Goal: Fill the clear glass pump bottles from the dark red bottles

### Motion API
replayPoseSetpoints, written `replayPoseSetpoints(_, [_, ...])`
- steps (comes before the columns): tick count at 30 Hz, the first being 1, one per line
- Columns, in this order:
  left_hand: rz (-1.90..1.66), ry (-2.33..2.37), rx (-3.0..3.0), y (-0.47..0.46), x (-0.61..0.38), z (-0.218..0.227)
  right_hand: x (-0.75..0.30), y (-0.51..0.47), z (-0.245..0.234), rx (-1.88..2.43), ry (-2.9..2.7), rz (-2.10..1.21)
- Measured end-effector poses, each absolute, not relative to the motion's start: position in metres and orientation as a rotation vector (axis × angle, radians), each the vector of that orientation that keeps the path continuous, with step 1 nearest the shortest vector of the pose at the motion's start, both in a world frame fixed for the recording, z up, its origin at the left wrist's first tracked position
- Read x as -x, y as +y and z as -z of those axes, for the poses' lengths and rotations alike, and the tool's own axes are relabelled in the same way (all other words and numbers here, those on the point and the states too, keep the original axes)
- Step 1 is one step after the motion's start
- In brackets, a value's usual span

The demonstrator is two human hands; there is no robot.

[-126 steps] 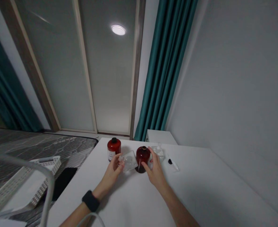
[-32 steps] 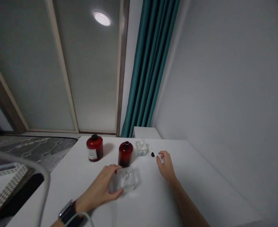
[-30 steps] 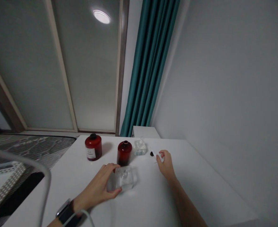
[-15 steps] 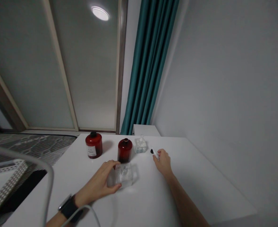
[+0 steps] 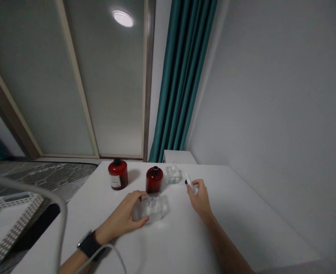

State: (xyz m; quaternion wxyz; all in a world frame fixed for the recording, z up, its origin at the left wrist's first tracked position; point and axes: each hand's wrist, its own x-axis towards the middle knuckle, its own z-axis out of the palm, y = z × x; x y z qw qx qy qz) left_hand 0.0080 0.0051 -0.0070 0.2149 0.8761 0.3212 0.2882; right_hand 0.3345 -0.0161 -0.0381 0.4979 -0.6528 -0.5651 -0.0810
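Observation:
My left hand (image 5: pixel 125 215) curves around a clear square glass bottle (image 5: pixel 153 208) on the white table, thumb at its near side and fingers at its far side. Between the fingers and thumb of my right hand (image 5: pixel 199 197) is a slim white stick-like object (image 5: pixel 188 178); a small black piece shows beside it, and its exact kind is too small to tell. Just behind the clear bottle stands an uncapped dark red bottle (image 5: pixel 154 179). To that bottle's right sits a second clear glass bottle (image 5: pixel 172 175) with a clear stopper-like top.
A red bottle (image 5: pixel 118 175) with a black cap and white label stands at the table's back left. A white perforated basket (image 5: pixel 16 228) lies left of the table (image 5: pixel 168 251). A grey cable (image 5: pixel 61 217) crosses the left foreground. The wall (image 5: pixel 284 133) borders the right side.
The whole view has shifted slightly, with the table things appearing a little further right. Both hands keep their holds, and the white object in my right hand looks slightly changed in angle.

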Motion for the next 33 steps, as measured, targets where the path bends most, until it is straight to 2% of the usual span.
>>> replayPoseSetpoints(10, [-0.858,0.865,-2.384,0.004,-0.005,-0.008,-0.274,-0.035,0.004,1.098,-1.628,0.192])
replayPoseSetpoints(15, [-0.895,0.861,-2.380,0.004,-0.004,-0.010,-0.249,-0.025,-0.016,0.927,-1.568,0.205])
replayPoseSetpoints(33, [-0.833,0.761,-2.471,0.004,-0.002,-0.014,-0.227,-0.051,-0.007,0.834,-1.573,0.154])
